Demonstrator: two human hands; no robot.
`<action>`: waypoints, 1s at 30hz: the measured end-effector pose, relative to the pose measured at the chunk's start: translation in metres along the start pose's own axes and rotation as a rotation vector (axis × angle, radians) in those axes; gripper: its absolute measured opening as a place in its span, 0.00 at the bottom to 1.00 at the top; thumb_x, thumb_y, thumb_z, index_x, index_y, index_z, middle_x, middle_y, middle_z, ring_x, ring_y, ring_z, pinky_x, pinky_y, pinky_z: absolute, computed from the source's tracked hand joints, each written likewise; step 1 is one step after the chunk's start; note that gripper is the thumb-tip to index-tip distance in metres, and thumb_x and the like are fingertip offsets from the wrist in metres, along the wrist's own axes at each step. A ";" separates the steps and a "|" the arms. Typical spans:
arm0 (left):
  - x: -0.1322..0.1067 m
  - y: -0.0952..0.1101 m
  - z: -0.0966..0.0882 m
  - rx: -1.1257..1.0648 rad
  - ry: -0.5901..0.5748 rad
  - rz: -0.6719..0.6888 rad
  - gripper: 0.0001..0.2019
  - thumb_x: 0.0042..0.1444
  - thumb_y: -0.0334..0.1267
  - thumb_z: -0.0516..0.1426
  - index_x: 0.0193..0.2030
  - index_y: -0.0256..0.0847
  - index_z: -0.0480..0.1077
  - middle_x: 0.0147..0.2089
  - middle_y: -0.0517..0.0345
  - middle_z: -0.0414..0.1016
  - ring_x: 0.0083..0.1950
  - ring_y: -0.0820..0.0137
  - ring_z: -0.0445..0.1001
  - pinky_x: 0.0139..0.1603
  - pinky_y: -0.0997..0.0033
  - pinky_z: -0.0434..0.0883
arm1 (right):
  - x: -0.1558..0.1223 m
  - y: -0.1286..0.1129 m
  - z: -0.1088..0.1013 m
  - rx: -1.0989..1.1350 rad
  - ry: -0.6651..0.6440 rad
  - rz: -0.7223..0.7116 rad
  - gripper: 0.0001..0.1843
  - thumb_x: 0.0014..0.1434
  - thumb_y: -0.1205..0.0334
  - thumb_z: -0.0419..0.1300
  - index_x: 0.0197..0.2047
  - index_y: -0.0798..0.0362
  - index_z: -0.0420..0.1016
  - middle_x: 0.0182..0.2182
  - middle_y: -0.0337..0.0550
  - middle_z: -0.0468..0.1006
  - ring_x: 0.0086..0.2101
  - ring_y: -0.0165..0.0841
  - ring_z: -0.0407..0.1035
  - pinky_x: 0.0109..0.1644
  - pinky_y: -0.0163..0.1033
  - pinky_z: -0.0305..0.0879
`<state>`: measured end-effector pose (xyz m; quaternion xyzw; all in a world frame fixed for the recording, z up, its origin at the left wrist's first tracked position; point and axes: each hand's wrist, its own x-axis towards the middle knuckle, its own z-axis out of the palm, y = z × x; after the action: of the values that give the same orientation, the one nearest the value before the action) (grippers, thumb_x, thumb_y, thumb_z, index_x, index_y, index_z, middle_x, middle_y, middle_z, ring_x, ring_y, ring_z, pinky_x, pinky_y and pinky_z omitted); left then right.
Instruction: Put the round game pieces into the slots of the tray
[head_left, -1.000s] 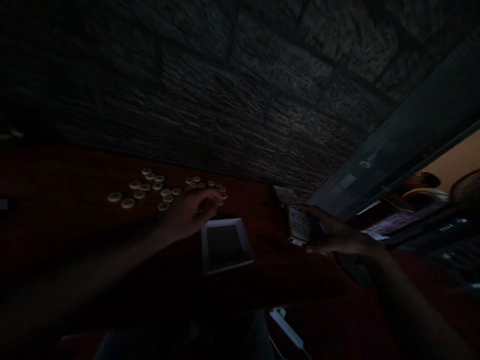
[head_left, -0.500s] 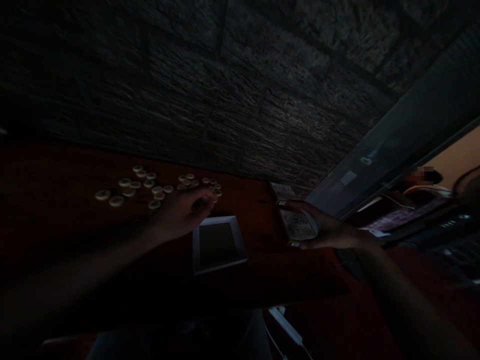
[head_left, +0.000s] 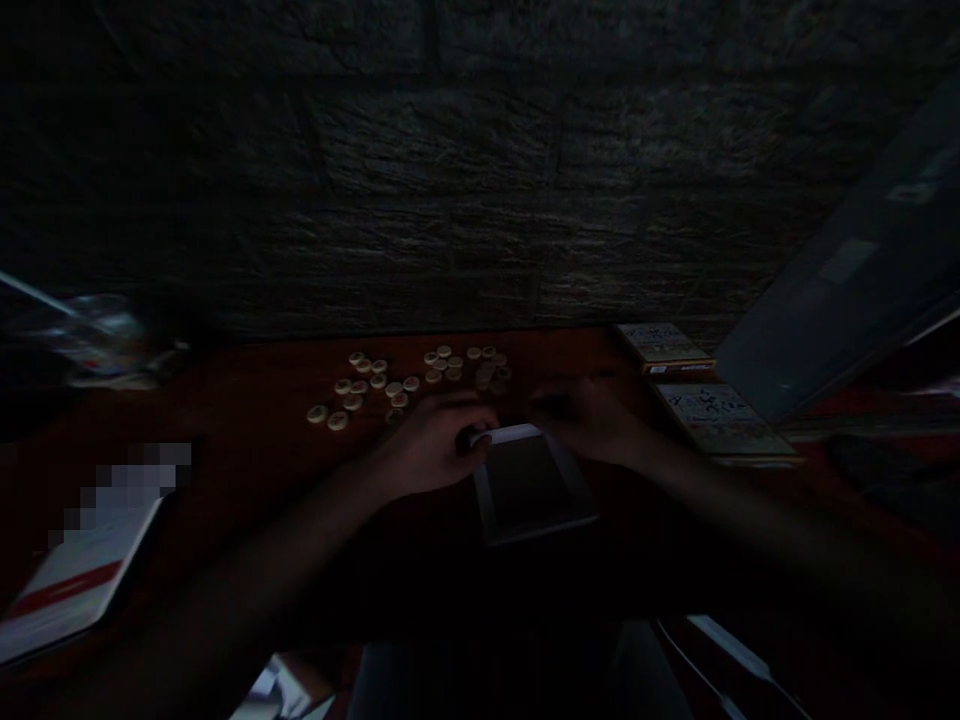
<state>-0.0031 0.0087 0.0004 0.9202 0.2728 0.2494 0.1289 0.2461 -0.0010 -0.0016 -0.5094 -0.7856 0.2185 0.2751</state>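
Note:
On the dark red table, a shallow open box with a pale rim and a dark floor stands in front of me. My left hand is curled at its far left corner, thumb on the rim. By the far right corner is my right hand, fingers bent; shadow and blur hide whether they grip the box. Beyond my left hand lie several round xiangqi pieces, mostly light wood with dark or red marks. More pieces are grouped farther right, near the wall.
Two printed boxes, one nearer and one farther, lie at the table's right end. A white booklet with a red band is at the left, with a clear plastic container behind it. A stone wall borders the table.
My right hand has let go of the nearer printed box and moved left to the open box. My left hand has come back from the pieces to the box's rim. The view has turned left.

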 end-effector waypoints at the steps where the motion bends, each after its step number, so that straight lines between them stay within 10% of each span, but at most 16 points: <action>1: 0.000 -0.002 0.000 -0.003 -0.008 0.003 0.08 0.60 0.29 0.57 0.41 0.42 0.78 0.40 0.56 0.80 0.39 0.68 0.79 0.39 0.67 0.72 | -0.004 0.003 0.002 0.017 -0.012 0.003 0.10 0.62 0.64 0.61 0.40 0.51 0.86 0.37 0.41 0.87 0.37 0.38 0.81 0.40 0.39 0.71; 11: -0.002 -0.010 -0.009 -0.034 -0.026 -0.045 0.10 0.58 0.30 0.58 0.41 0.42 0.80 0.36 0.59 0.83 0.35 0.69 0.80 0.37 0.70 0.71 | -0.017 -0.006 0.007 0.100 -0.101 -0.074 0.09 0.65 0.62 0.62 0.38 0.51 0.85 0.33 0.39 0.86 0.33 0.33 0.79 0.38 0.36 0.69; 20: 0.000 -0.046 -0.026 -0.121 0.506 -0.378 0.11 0.60 0.36 0.56 0.39 0.42 0.81 0.29 0.60 0.82 0.30 0.70 0.78 0.33 0.73 0.70 | -0.020 -0.004 0.013 0.076 -0.108 -0.110 0.09 0.66 0.60 0.62 0.40 0.50 0.85 0.36 0.40 0.87 0.35 0.36 0.81 0.40 0.39 0.71; 30: 0.000 -0.064 -0.046 -0.087 0.633 -0.411 0.14 0.60 0.38 0.54 0.37 0.39 0.82 0.26 0.59 0.78 0.26 0.71 0.73 0.28 0.73 0.66 | -0.020 -0.011 0.009 0.091 0.021 -0.148 0.12 0.68 0.55 0.60 0.40 0.47 0.85 0.39 0.43 0.88 0.38 0.39 0.82 0.43 0.43 0.75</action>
<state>-0.0552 0.0655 0.0150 0.7175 0.4670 0.5016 0.1246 0.2393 -0.0243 -0.0056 -0.4393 -0.8072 0.2279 0.3217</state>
